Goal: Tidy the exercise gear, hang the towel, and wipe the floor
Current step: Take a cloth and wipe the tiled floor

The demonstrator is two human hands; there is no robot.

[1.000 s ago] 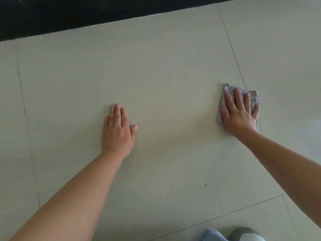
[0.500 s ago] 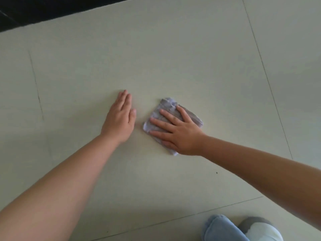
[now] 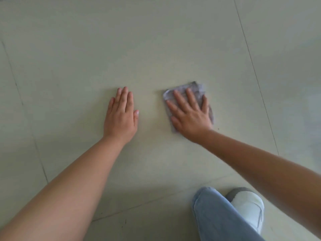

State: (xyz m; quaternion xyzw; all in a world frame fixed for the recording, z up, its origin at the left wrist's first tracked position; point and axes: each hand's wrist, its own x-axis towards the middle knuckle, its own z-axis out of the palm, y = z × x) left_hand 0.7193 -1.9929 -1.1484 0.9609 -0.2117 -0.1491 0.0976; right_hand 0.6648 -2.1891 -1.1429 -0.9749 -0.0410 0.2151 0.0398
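Note:
A small folded grey cloth (image 3: pixel 194 88) lies on the pale tiled floor (image 3: pixel 156 40). My right hand (image 3: pixel 190 115) presses flat on top of it, fingers spread and pointing away from me, covering most of the cloth. My left hand (image 3: pixel 121 115) rests palm down on the bare floor a short way to the left of the cloth, fingers together, holding nothing. Both forearms reach in from the bottom corners.
My knee in light blue jeans (image 3: pixel 218 214) and a white and grey shoe (image 3: pixel 248 204) sit at the bottom right. Thin tile joints cross the floor at the left, right and bottom. A small dark speck (image 3: pixel 218 129) lies just right of my right wrist.
My right hand slid the cloth left until it was next to my left hand, then back a little to the right. The left hand stayed planted; the view tipped further down.

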